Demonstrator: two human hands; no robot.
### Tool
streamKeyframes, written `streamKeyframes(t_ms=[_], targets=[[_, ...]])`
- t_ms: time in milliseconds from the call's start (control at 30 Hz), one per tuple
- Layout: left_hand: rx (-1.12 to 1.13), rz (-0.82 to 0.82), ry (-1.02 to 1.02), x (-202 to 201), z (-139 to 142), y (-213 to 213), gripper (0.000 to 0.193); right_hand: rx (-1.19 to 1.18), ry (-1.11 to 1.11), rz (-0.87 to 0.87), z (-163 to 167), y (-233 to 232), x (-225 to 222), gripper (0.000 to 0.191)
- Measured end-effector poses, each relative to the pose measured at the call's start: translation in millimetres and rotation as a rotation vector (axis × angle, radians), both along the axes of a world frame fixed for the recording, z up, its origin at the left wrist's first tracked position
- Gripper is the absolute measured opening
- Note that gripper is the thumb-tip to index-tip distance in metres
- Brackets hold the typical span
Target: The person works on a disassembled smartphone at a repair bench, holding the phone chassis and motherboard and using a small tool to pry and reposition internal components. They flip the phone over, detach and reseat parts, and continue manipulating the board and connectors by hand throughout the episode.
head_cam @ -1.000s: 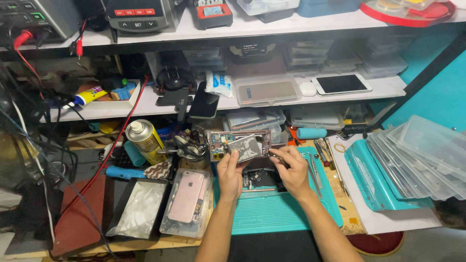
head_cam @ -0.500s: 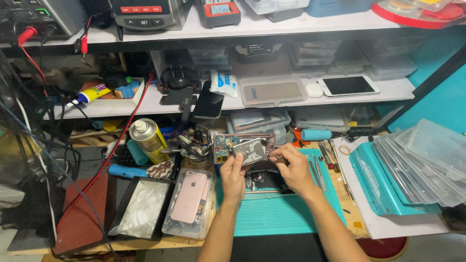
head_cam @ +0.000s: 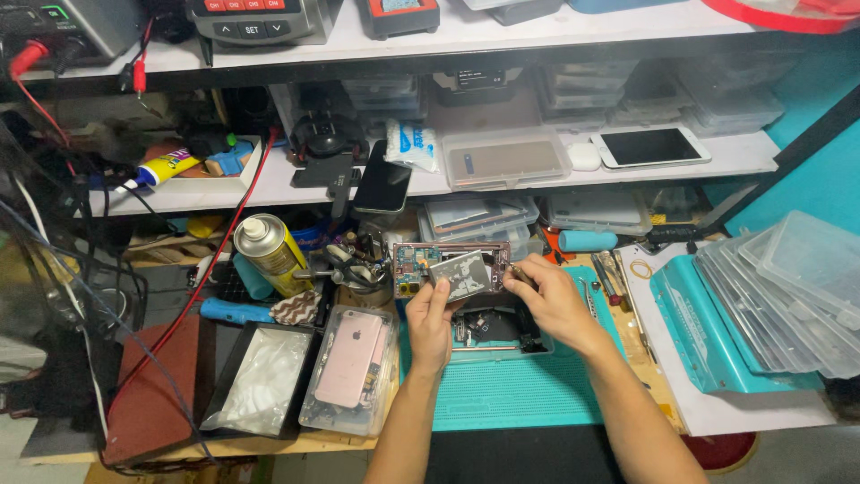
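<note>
The opened phone (head_cam: pixel 451 267) sits at the middle of the frame, held up above the teal mat (head_cam: pixel 520 390) on the worktop, its circuit board and silver shield plate facing us. We see the left hand (head_cam: pixel 431 315) with its grip pinching the phone's lower edge, thumb on the shield plate. The right hand (head_cam: pixel 551 300) has its grip pressed together on a thin tool (head_cam: pixel 519 272) at the phone's right end.

Compared with half a second ago, the phone and both hands sit a little lower and further right in the frame, and the left thumb has crept up onto the plate; the right hand is still at the same end of the phone.

Lower left of centre, a pink phone (head_cam: pixel 348 358) lies face down in a clear tray (head_cam: pixel 315 414). Beside it, a black tray (head_cam: pixel 224 394) holds a crumpled clear bag (head_cam: pixel 262 381). A yellow spray can (head_cam: pixel 269 253) with a silver top leans at left of centre. On the shelf (head_cam: pixel 573 179) above, we find a white pouch with blue print (head_cam: pixel 411 145), a dark phone (head_cam: pixel 383 186) propped up, a clear flat box (head_cam: pixel 504 159) and a white phone (head_cam: pixel 649 147) with a black screen. A yellow glue tube (head_cam: pixel 168 168) lies at upper left. Clear lidded boxes (head_cam: pixel 788 287) are stacked at right.
</note>
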State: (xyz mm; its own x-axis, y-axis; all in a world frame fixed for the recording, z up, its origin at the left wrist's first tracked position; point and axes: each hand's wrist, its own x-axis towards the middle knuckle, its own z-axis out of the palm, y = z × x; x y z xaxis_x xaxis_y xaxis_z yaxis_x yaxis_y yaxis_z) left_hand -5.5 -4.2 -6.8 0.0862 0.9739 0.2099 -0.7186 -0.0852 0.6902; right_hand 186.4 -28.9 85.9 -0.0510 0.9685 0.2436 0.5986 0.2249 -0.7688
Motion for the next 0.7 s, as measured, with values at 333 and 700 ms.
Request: streamKeyframes(t_ms=[333, 700], targets=[[0.012, -0.003, -0.005, -1.2, -2.4, -0.4, 0.028, 0.028, -0.064, -0.082, -1.1, 1.1, -10.9, 0.016], [-0.021, 0.007, -0.02, -3.5, 0.1, -1.1, 0.027, 0.112, 0.129, -0.229, -21.9, -0.4, -21.8, 0.022]])
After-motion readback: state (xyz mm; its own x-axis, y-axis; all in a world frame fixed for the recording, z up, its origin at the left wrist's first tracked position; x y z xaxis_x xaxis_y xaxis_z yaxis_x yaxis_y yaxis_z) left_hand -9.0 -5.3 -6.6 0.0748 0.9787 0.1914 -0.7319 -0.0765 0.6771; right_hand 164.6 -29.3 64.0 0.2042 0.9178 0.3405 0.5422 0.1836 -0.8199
